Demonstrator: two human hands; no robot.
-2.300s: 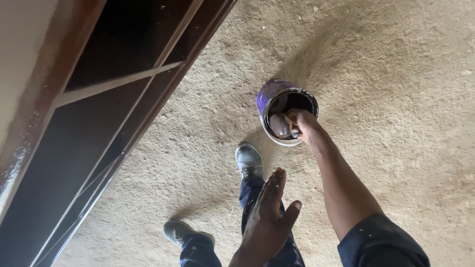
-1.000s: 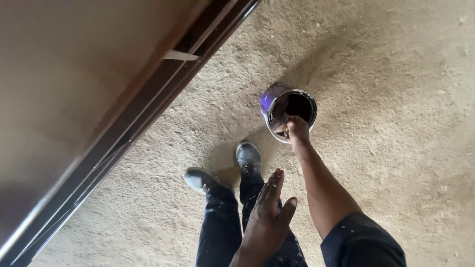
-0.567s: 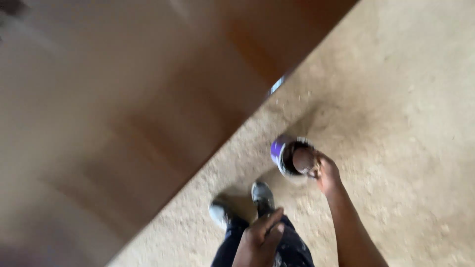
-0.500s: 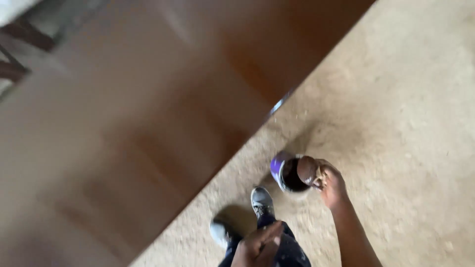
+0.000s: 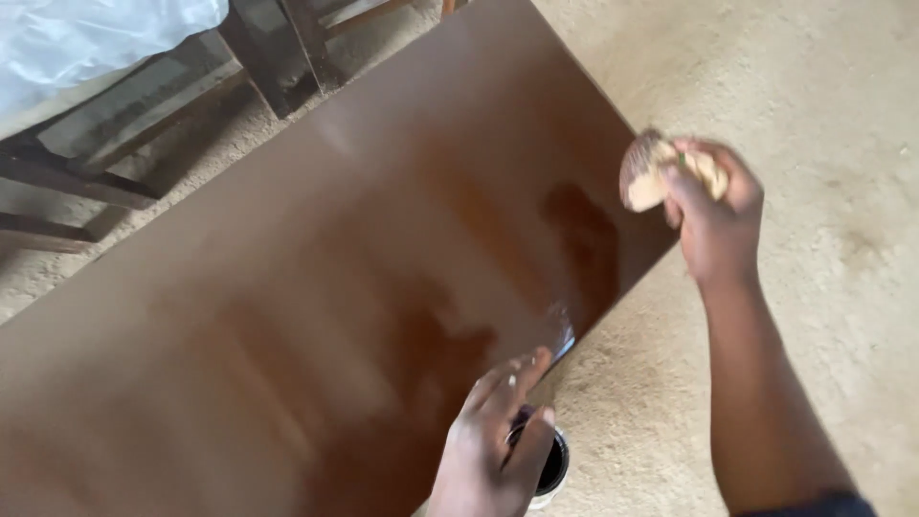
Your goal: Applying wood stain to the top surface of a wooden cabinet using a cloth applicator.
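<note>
My right hand [image 5: 713, 206] is raised at the right edge of a large glossy brown board [image 5: 316, 297] and grips a stained, tan wad of cloth [image 5: 651, 172]. My left hand [image 5: 493, 436] hangs lower, fingers loosely spread, empty, near the board's lower edge. Right below it, partly hidden by the fingers, stands a small can [image 5: 550, 469] with dark liquid inside on the sandy floor.
The sandy, dusty floor [image 5: 814, 96] spreads to the right. Dark wooden frame legs [image 5: 278, 48] and a sheet of clear plastic [image 5: 86, 33] lie beyond the board at the top left.
My right hand has lifted the cloth wad out of the can and up beside the board. The view has swung from the floor up onto the board's face.
</note>
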